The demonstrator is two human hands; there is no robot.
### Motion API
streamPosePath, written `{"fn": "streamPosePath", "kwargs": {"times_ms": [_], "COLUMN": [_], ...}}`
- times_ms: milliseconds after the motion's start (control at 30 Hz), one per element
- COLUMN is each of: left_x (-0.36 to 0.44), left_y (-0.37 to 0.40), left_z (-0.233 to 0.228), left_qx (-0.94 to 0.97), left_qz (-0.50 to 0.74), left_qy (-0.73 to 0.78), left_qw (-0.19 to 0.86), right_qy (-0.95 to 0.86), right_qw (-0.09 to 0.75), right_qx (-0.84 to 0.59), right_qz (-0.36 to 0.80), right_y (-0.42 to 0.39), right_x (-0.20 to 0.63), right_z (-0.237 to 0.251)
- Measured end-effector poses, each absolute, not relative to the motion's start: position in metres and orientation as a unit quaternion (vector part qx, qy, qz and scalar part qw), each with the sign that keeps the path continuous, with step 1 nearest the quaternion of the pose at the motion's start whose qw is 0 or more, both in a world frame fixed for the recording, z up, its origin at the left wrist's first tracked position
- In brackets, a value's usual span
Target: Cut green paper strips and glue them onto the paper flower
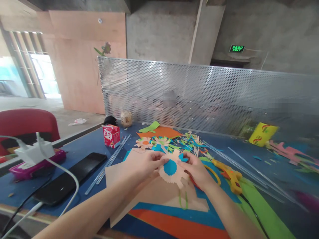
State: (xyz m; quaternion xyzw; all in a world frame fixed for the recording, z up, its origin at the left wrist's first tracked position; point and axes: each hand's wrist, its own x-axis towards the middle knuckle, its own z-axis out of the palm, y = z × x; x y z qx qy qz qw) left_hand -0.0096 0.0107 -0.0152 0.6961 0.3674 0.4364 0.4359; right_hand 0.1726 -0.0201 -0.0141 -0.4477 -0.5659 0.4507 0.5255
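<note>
A peach paper flower [170,167] with a zigzag edge and a round blue centre is held up between both hands above the sheets. My left hand [151,163] pinches its left edge between thumb and fingers. On the other side, my right hand [195,168] is closed at the flower's upper right edge, where small blue paper petals [183,157] show at the fingertips. Peach paper sheets [134,196] lie underneath, with a green paper loop [183,200] on them. Just beyond the hands are another paper flower with an orange centre [145,143] and a blue-and-green one [160,142].
A yellow glue gun [230,176] and clear glue sticks [249,169] lie to the right, near a yellow roll [263,134]. Paper scraps [191,142] spread before a perforated metal screen [154,79]. Leftward are a phone [72,177], a red carton [111,136] and a charger [35,153].
</note>
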Motion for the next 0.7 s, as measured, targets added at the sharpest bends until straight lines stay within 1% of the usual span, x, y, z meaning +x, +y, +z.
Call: {"fn": "streamPosePath", "kwargs": {"times_ms": [100, 167, 267, 333, 367, 433, 500, 633, 700], "left_x": [-0.011, -0.014, -0.023, -0.029, -0.031, -0.035, -0.038, -0.047, -0.049], "left_y": [0.010, 0.007, -0.001, -0.008, -0.012, -0.018, -0.022, -0.026, -0.029], "left_z": [-0.011, -0.005, 0.007, 0.014, 0.017, 0.021, 0.023, 0.026, 0.025], "left_qx": [0.710, 0.720, 0.754, 0.806, 0.815, 0.826, 0.834, 0.852, 0.856], "left_qz": [0.455, 0.481, 0.526, 0.562, 0.565, 0.558, 0.546, 0.515, 0.507], "left_qy": [0.345, 0.325, 0.256, 0.140, 0.111, 0.079, 0.081, 0.070, 0.061], "left_qw": [0.412, 0.381, 0.297, 0.123, 0.067, -0.001, -0.027, -0.063, -0.075], "right_qy": [-0.597, -0.632, -0.688, -0.719, -0.736, -0.767, -0.789, -0.819, -0.823], "right_qw": [0.547, 0.566, 0.593, 0.608, 0.611, 0.604, 0.578, 0.512, 0.494], "right_qx": [-0.422, -0.388, -0.320, -0.277, -0.255, -0.216, -0.198, -0.230, -0.245], "right_qz": [0.408, 0.361, 0.269, 0.193, 0.141, 0.025, -0.064, -0.116, -0.135], "right_y": [-0.022, -0.027, -0.038, -0.046, -0.049, -0.056, -0.061, -0.073, -0.079], "right_x": [0.171, 0.170, 0.169, 0.170, 0.170, 0.171, 0.171, 0.170, 0.170], "right_z": [-0.011, -0.005, 0.005, 0.010, 0.013, 0.017, 0.021, 0.029, 0.030]}}
